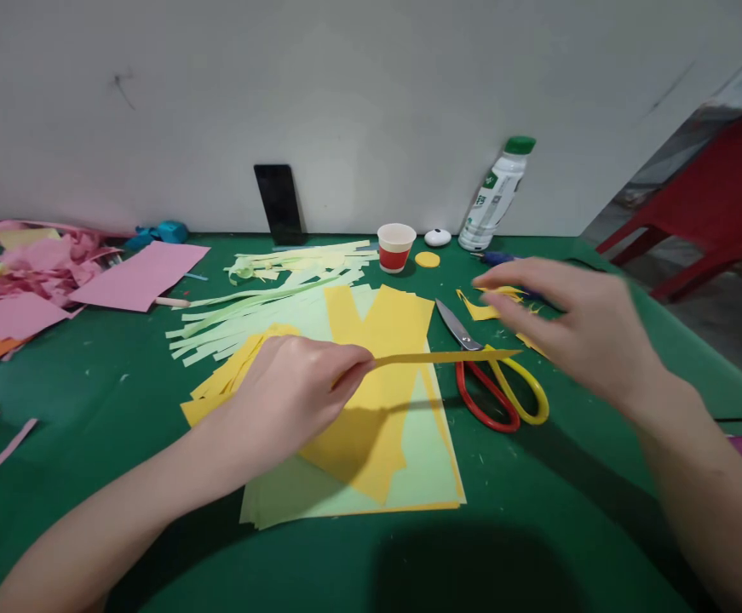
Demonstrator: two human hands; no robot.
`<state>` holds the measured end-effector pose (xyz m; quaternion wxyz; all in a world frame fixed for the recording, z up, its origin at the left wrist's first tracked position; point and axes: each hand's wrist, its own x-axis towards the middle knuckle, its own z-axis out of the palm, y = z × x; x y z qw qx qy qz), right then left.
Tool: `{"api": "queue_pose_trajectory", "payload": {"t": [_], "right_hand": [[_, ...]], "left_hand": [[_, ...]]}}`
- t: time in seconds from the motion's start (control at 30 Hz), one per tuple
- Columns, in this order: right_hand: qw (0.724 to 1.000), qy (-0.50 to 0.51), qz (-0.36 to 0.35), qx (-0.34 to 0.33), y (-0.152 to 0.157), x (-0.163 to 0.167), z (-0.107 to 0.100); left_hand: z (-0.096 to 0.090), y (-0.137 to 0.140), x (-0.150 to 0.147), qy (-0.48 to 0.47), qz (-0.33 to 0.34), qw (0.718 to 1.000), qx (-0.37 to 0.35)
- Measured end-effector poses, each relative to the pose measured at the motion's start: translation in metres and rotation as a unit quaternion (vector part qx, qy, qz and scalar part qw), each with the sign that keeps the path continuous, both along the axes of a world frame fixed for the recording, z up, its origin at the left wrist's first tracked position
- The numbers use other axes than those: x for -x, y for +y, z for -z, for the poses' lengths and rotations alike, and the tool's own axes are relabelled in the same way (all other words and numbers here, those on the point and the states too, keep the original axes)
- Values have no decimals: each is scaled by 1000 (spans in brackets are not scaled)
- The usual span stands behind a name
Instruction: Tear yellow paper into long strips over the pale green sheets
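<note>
Pinched in my left hand (294, 396) is a narrow yellow paper strip (440, 358), which sticks out to the right above the table. My right hand (575, 332) hovers at the right, thumb and fingers apart, with nothing visible in it. Between the hands lie scissors (473, 345) with one red and one yellow handle, blades pointing up and left. Beneath my left hand, yellow paper pieces (396, 319) rest on light green sheets (434, 477). More yellow strips (227, 379) lie partly hidden behind my left hand.
Cut green strips (300, 264) lie behind the sheets. Along the wall stand a phone (279, 204), a paper cup (396, 249), a white case (437, 237) and a leaning bottle (497, 196). Pink paper (144, 277) is heaped left. Yellow scraps (482, 306) lie near my right hand.
</note>
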<state>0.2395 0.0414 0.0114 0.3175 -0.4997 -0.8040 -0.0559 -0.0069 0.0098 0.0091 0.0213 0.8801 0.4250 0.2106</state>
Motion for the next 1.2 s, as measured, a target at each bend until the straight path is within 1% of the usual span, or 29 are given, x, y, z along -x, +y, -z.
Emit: {"api": "queue_pose_trajectory", "payload": {"t": [0.03, 0.07, 0.1, 0.13, 0.2, 0.3, 0.4, 0.53, 0.67, 0.77, 0.93, 1.07, 1.2], "right_hand": [[997, -29, -66, 36, -6, 6, 1], [989, -61, -115, 67, -12, 13, 2], [980, -90, -137, 108, -18, 21, 3], [970, -112, -151, 151, -23, 27, 5], [954, -140, -152, 218, -31, 38, 8], [942, -145, -139, 267, -37, 45, 12], [936, -146, -130, 292, -39, 47, 16], [930, -158, -120, 309, -40, 49, 19], [930, -166, -87, 315, -39, 49, 16], [930, -173, -53, 320, -37, 47, 11], [920, -202, -13, 337, -33, 45, 4], [929, -196, -10, 313, -29, 38, 6], [933, -185, -23, 307, -23, 25, 10]], "left_hand": [[1, 0, -1, 5, 6, 1000, 7], [3, 0, -2, 9, 12, 1000, 15], [5, 1, -3, 11, 18, 1000, 21], [7, 1, -4, 10, 24, 999, 25], [12, 1, -8, 4, 40, 999, 25], [22, 1, -14, -1, 81, 997, 18], [30, 0, -19, 0, 102, 995, 18], [32, -1, -21, 4, 89, 996, 28], [28, 5, -16, -16, 54, 997, 44], [25, 14, -13, -29, 14, 996, 78], [25, 32, -7, -34, -55, 989, 132], [28, 42, -1, -43, -75, 985, 146], [31, 51, 7, -56, -81, 985, 144]]}}
